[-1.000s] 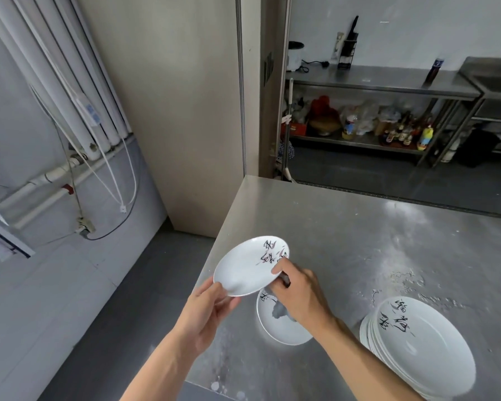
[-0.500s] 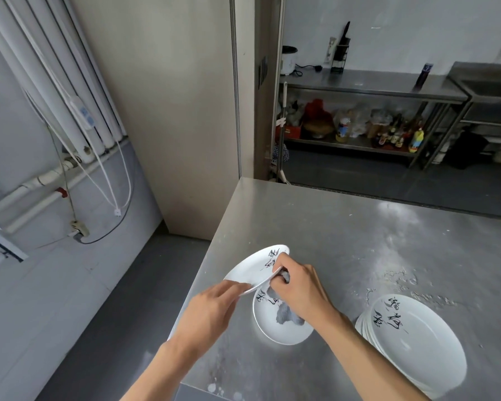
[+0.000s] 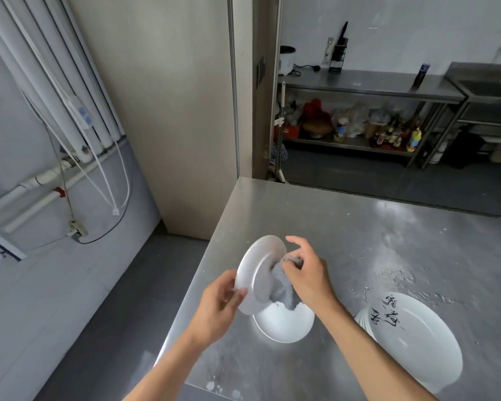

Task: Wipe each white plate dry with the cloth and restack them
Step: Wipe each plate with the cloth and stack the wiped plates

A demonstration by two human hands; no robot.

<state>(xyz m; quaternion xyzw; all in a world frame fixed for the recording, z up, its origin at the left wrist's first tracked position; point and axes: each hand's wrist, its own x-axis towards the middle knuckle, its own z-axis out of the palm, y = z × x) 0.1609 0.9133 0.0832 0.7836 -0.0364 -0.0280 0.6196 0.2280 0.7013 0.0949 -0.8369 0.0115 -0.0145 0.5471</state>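
Note:
My left hand grips the near rim of a small white plate, which is tilted almost on edge with its underside toward me. My right hand holds a bunched grey cloth against the plate's hidden face. Directly below, another small white plate lies flat on the steel table. A stack of larger white plates with black brush writing sits at the right, near the table's front edge.
The table's left edge runs just left of my left hand, with grey floor below. Water marks and smears lie on the tabletop between the plates. A wall panel and doorway stand behind the table; shelves with bottles are far back.
The held plate has turned from face-up to nearly on edge, underside toward me. My right hand has brought the cloth against its far face; my left hand shifted its hold on the rim.

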